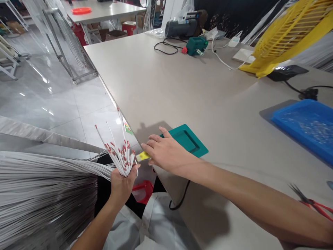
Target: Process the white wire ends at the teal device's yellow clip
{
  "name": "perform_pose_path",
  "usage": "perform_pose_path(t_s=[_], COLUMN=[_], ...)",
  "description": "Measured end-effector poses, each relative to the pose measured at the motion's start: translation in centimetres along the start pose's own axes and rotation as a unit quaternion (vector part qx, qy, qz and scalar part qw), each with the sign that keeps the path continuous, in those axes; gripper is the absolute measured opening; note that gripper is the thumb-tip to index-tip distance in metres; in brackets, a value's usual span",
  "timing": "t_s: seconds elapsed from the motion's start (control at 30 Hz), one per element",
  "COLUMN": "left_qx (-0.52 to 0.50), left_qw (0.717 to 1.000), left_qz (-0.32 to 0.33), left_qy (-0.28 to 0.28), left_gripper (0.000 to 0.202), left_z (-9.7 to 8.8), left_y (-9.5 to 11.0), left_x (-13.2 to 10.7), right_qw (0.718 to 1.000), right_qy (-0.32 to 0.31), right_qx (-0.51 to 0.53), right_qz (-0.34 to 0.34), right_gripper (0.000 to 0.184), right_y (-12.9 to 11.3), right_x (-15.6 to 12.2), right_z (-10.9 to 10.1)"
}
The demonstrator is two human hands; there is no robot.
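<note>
My left hand [122,184] is wrapped round a bundle of thin white wires [125,166] just off the table's left edge. Their red-tipped ends fan upward, and a few stick out longer than the others. Close beside them, my right hand [166,151] pinches a small yellow strip-like tool [144,156] with a pale tip, which points toward the wire ends; its kind is unclear. Under and behind the right hand lies a shallow green tray [200,147], partly covered by the fingers.
A large mass of white wires [47,173] hangs at left. On the table [182,90] are a blue tray [307,121] with small bits, red-handled scissors [312,203], a yellow fan [288,38] and a green device [197,46] with cords. A red stool [145,191] stands below.
</note>
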State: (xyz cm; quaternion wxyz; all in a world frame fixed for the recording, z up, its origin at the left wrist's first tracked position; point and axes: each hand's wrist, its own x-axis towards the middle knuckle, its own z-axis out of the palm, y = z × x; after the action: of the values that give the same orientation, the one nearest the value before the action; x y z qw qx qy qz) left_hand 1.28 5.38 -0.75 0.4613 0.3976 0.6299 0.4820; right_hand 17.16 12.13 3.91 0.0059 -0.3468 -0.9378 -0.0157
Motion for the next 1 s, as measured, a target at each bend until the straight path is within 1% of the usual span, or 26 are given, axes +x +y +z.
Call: perform_pose_path(t_s=[0.1, 0.2, 0.33, 0.43, 0.53, 0.6, 0.7, 0.73, 0.83, 0.93, 1.0], left_qx=[-0.01, -0.013, -0.017, -0.004, 0.007, 0.008, 0.015, 0.018, 0.02, -0.008, -0.025], left_qw=[1.0, 0.999, 0.999, 1.0, 0.999, 0.999, 0.999, 0.999, 0.999, 1.0, 1.0], left_qz=[-0.023, -0.042, -0.028, -0.015, -0.013, -0.017, -0.017, -0.015, -0.004, -0.005, -0.015], left_qy=[-0.002, -0.001, 0.008, -0.009, -0.041, -0.045, -0.04, -0.042, -0.043, -0.015, 0.006], left_gripper=[0.012, 0.01, 0.014, 0.014, 0.01, 0.013, 0.022, 0.023, 0.012, 0.01, 0.011], left_z=[-0.2, -0.4, -0.7, -1.1, -1.7, -1.9, -2.1, -2.1, -2.2, -2.2, -2.2], left_y=[-0.2, -0.3, 0.2, 0.5, 0.3, 0.1, 0.2, 0.4, 0.9, 1.3, 1.4], left_x=[-0.1, -0.2, -0.4, -0.7, -1.0, -1.1, -1.1, -1.2, -1.2, -1.4, -1.5], right_qw=[1.0, 1.0, 0.999, 0.997, 0.993, 0.992, 0.992, 0.992, 0.985, 0.966, 0.94], right_qy=[0.0, -0.009, -0.01, 0.028, 0.072, 0.09, 0.098, 0.1, 0.113, 0.132, 0.146], right_qx=[0.002, 0.006, 0.036, 0.068, 0.083, 0.075, 0.067, 0.074, 0.129, 0.221, 0.301], right_qz=[-0.003, -0.003, 0.011, 0.005, -0.041, -0.054, -0.03, -0.026, -0.016, 0.036, 0.07], right_gripper=[0.039, 0.041, 0.045, 0.048, 0.042, 0.037, 0.033, 0.032, 0.026, 0.029, 0.026], right_y=[0.0, 0.1, 0.1, -0.4, -1.1, -1.4, -1.3, -1.2, -1.8, -3.7, -5.1], right_x=[-0.1, -0.1, -0.1, -0.4, -0.6, -0.7, -0.7, -0.7, -1.1, -1.6, -1.7], right_z=[0.1, -0.2, -0.7, -0.7, -0.6, -0.6, -1.0, -1.2, -1.4, -0.8, 0.0])
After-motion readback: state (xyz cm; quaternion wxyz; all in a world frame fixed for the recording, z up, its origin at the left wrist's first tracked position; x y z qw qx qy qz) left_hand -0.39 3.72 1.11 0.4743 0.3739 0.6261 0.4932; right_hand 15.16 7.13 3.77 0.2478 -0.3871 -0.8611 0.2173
